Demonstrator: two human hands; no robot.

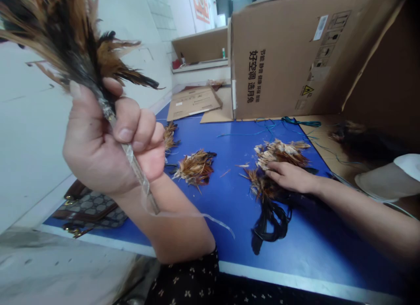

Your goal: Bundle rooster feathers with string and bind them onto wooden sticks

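While your left hand is raised: your left hand (111,143) is curled into a fist, fingers (129,121) wrapped tight round the thin tape-wrapped stick of a brown-and-black feather duster (65,38), thumb pressed along its upper side.
Duster position: held up at the left, well above the blue tabletop (229,195), plumes fanning toward the upper left, stick slanting down past your wrist.
Loose tape: a clear strip (210,219) trails from the stick's lower end across your forearm.
Right hand: your right hand (290,176) lies palm down, fingers stretched and slightly spread, fingertips touching a heap of pale and brown loose feathers (278,152).
Beside it: long black feathers (271,222) lie just below that hand; a small tuft of orange-brown feathers (195,167) sits between your hands.
Behind: a large brown cardboard box (288,55) stands at the table's far edge.
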